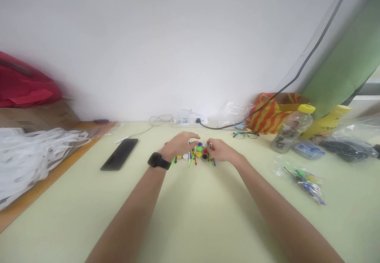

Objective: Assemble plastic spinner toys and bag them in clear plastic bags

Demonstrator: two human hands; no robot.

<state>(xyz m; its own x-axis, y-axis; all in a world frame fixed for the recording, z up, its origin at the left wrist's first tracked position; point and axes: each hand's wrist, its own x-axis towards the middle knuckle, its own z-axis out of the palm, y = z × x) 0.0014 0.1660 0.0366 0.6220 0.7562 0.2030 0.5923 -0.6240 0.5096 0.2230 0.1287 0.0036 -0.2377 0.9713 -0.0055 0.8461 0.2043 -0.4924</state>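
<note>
Flanking the row of small coloured pieces (pixel 200 149) on the table (pixel 178 223), two hands, one at each end. Left hand (pixel 179 145) hangs over the left end, thumb and index parted, nothing seen between. Row runs side to side; a green stick (pixel 192 161) and red arrow (pixel 195 161) lie across it, long axes toward the person, nearer the left fingertips. Round caps (pixel 205 152) sit right of those, nearer the right hand (pixel 220 150): fingers drawn together at the right end, just beside a blue stick (pixel 214 162); can't tell if gripping it.

Containers: cardboard box (pixel 38 115), red bag (pixel 26 84) on top, contents hidden; striped bag (pixel 263 114), contents unclear; clear bottle (pixel 292 132), yellow lid on, fill unclear; clear packet (pixel 310 185), coloured sticks and bits inside; far-right plastic bag (pixel 358 130), dark item (pixel 344 149), seemingly inside.
</note>
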